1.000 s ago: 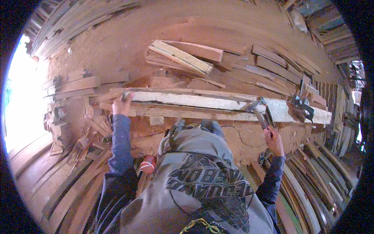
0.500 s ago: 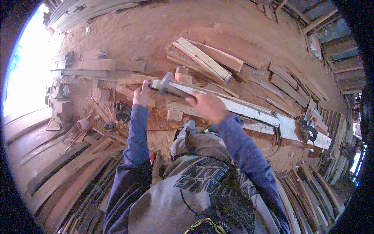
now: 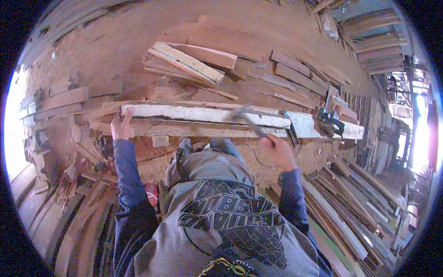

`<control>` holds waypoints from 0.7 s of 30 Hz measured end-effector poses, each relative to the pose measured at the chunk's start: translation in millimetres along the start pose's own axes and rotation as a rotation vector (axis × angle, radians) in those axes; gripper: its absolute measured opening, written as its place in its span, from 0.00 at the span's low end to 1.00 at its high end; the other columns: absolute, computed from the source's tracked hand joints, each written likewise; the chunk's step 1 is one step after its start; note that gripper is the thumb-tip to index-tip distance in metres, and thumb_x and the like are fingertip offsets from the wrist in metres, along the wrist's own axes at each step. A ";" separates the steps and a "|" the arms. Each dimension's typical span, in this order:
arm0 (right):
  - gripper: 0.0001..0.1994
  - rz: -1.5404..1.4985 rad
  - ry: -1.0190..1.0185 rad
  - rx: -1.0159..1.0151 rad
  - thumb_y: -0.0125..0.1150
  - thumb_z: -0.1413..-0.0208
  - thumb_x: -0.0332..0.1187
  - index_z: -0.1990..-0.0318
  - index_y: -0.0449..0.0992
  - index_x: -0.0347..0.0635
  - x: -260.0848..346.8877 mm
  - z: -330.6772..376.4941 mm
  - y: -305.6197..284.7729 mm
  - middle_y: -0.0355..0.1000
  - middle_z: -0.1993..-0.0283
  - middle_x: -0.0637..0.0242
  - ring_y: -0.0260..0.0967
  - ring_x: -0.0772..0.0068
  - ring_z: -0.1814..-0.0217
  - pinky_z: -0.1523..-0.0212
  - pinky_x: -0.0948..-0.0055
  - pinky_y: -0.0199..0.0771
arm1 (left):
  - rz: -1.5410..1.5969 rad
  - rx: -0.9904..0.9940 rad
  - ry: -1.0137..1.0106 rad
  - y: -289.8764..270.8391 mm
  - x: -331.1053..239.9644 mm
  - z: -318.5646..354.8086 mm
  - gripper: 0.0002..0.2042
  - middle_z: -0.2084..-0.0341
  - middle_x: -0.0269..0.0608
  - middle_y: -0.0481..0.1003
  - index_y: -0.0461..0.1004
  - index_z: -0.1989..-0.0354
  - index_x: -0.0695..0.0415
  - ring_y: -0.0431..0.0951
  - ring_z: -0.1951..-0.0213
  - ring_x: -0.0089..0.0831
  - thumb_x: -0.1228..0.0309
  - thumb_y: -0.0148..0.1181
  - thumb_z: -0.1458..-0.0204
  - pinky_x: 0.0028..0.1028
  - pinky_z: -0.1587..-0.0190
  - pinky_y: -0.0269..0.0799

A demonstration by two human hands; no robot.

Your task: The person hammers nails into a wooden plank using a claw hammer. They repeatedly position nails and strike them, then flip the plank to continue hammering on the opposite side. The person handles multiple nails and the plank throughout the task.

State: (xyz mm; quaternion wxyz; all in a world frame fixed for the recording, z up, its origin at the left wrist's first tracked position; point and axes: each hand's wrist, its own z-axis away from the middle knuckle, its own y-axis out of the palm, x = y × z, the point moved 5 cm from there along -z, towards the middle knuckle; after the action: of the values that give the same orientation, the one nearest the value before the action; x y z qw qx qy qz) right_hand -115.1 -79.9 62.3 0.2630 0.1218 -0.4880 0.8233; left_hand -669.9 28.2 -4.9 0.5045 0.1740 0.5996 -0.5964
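A long wooden beam (image 3: 203, 114) with a worn white face lies crosswise in front of me. My left hand (image 3: 122, 123) is closed on its left end, thumb and fingers around the edge. Toward the other end, my right hand (image 3: 279, 151) grips the handle of a hammer (image 3: 253, 127). The hammer's head is smeared by motion and overlaps the beam's white face; whether it touches cannot be made out. A dark metal clamp-like piece (image 3: 291, 129) stands at the beam's right end.
Beyond the beam, loose boards (image 3: 187, 62) lie on the reddish dirt floor. A dark tool (image 3: 330, 122) rests on the white plank at right. Stacked timber strips (image 3: 341, 207) flank me on the right, and more long boards (image 3: 74, 221) on the left.
The hammer has swung from the beam's left end, beside my left hand, to its right part. My view has shifted right. My left hand stays at the left end.
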 end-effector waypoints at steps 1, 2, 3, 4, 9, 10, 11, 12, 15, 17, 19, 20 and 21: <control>0.24 -0.004 0.104 -0.038 0.56 0.40 0.51 0.47 0.75 0.40 -36.7 12.7 -12.1 0.77 0.60 0.47 0.76 0.48 0.58 0.56 0.59 0.74 | 0.074 0.030 -0.057 5.3 -0.5 -1.5 0.31 0.54 0.45 0.77 0.71 0.47 0.72 0.75 0.53 0.30 0.59 0.70 0.52 0.28 0.46 0.67; 0.24 -0.022 0.241 -0.061 0.58 0.41 0.49 0.47 0.74 0.39 -71.3 24.7 -21.2 0.77 0.61 0.48 0.76 0.50 0.59 0.57 0.59 0.73 | 0.079 0.023 -0.110 6.7 0.7 -3.1 0.31 0.55 0.44 0.77 0.71 0.47 0.71 0.75 0.54 0.30 0.60 0.72 0.53 0.28 0.46 0.68; 0.23 -0.015 0.237 -0.153 0.60 0.41 0.46 0.46 0.73 0.38 -98.1 36.4 -37.0 0.76 0.63 0.50 0.75 0.53 0.60 0.57 0.60 0.73 | 0.125 0.032 -0.122 8.9 2.0 -3.8 0.31 0.55 0.44 0.77 0.71 0.47 0.71 0.76 0.54 0.30 0.61 0.73 0.55 0.29 0.46 0.68; 0.23 0.020 0.329 -0.211 0.61 0.41 0.43 0.45 0.72 0.38 -124.9 49.8 -48.2 0.76 0.65 0.52 0.75 0.56 0.62 0.58 0.60 0.73 | 0.182 0.055 -0.112 12.3 3.1 -6.9 0.31 0.54 0.45 0.76 0.71 0.49 0.67 0.75 0.55 0.34 0.59 0.73 0.56 0.33 0.49 0.70; 0.21 0.023 0.153 -0.382 0.57 0.39 0.44 0.46 0.69 0.37 -161.2 76.2 -65.6 0.73 0.65 0.55 0.70 0.54 0.65 0.63 0.59 0.70 | -0.101 0.035 -0.038 4.4 21.6 -8.9 0.35 0.53 0.49 0.77 0.70 0.44 0.65 0.76 0.51 0.36 0.54 0.72 0.56 0.33 0.43 0.67; 0.20 -0.062 0.198 -0.361 0.56 0.38 0.45 0.47 0.70 0.38 -162.5 76.3 -63.6 0.72 0.68 0.58 0.69 0.58 0.68 0.65 0.62 0.69 | -0.124 0.022 -0.010 1.8 24.1 -6.2 0.35 0.53 0.50 0.77 0.69 0.44 0.66 0.75 0.51 0.37 0.53 0.71 0.56 0.33 0.43 0.66; 0.20 -0.120 0.225 -0.328 0.55 0.38 0.45 0.48 0.71 0.38 -160.4 74.5 -61.1 0.70 0.71 0.62 0.67 0.63 0.70 0.68 0.64 0.68 | -0.145 0.007 0.016 -0.5 25.7 -2.6 0.36 0.53 0.51 0.76 0.69 0.44 0.67 0.75 0.50 0.38 0.53 0.71 0.55 0.34 0.42 0.65; 0.19 -0.232 0.259 -0.279 0.55 0.37 0.45 0.50 0.72 0.39 -158.5 73.6 -59.2 0.68 0.72 0.66 0.65 0.68 0.72 0.70 0.67 0.66 | -0.141 -0.020 0.028 -2.6 27.8 2.3 0.36 0.53 0.51 0.76 0.69 0.44 0.68 0.74 0.49 0.37 0.53 0.71 0.55 0.34 0.41 0.64; 0.17 -0.440 0.325 -0.123 0.54 0.37 0.45 0.53 0.75 0.41 -150.0 70.2 -60.5 0.63 0.76 0.75 0.58 0.80 0.76 0.75 0.75 0.59 | -0.093 -0.062 0.046 -5.0 30.6 17.4 0.35 0.52 0.51 0.76 0.68 0.44 0.70 0.74 0.48 0.36 0.55 0.70 0.55 0.34 0.41 0.63; 0.16 -0.530 0.368 -0.030 0.54 0.37 0.46 0.55 0.77 0.42 -147.8 67.9 -65.2 0.62 0.77 0.78 0.56 0.85 0.77 0.77 0.78 0.55 | -0.024 -0.063 0.081 -3.9 29.2 22.8 0.35 0.52 0.50 0.76 0.68 0.45 0.71 0.73 0.48 0.35 0.56 0.70 0.55 0.33 0.41 0.63; 0.17 -0.469 0.424 0.011 0.54 0.37 0.46 0.55 0.77 0.42 -148.9 61.4 -74.1 0.62 0.78 0.78 0.56 0.84 0.78 0.78 0.77 0.55 | 0.108 -0.042 0.033 0.0 31.9 23.9 0.33 0.52 0.48 0.76 0.69 0.45 0.69 0.73 0.49 0.33 0.57 0.70 0.54 0.32 0.42 0.64; 0.17 -0.445 0.423 0.047 0.54 0.37 0.47 0.54 0.77 0.42 -147.0 55.1 -77.5 0.61 0.78 0.78 0.55 0.84 0.79 0.78 0.77 0.56 | 0.163 -0.042 -0.019 0.7 34.8 24.6 0.32 0.53 0.47 0.76 0.69 0.45 0.69 0.73 0.49 0.33 0.57 0.70 0.53 0.32 0.42 0.64; 0.18 -0.430 0.401 0.094 0.54 0.37 0.48 0.54 0.78 0.42 -142.9 47.0 -79.7 0.62 0.79 0.78 0.56 0.84 0.79 0.78 0.77 0.56 | 0.155 -0.049 0.026 0.7 32.8 25.1 0.31 0.53 0.46 0.76 0.69 0.45 0.68 0.74 0.50 0.32 0.58 0.69 0.53 0.31 0.42 0.64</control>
State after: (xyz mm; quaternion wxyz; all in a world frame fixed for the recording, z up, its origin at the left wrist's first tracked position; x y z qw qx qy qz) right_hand 45.1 -134.9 79.1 0.5166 0.0694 -0.3506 0.7781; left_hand -673.5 -6.9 -26.4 0.5455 0.2153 0.6053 -0.5383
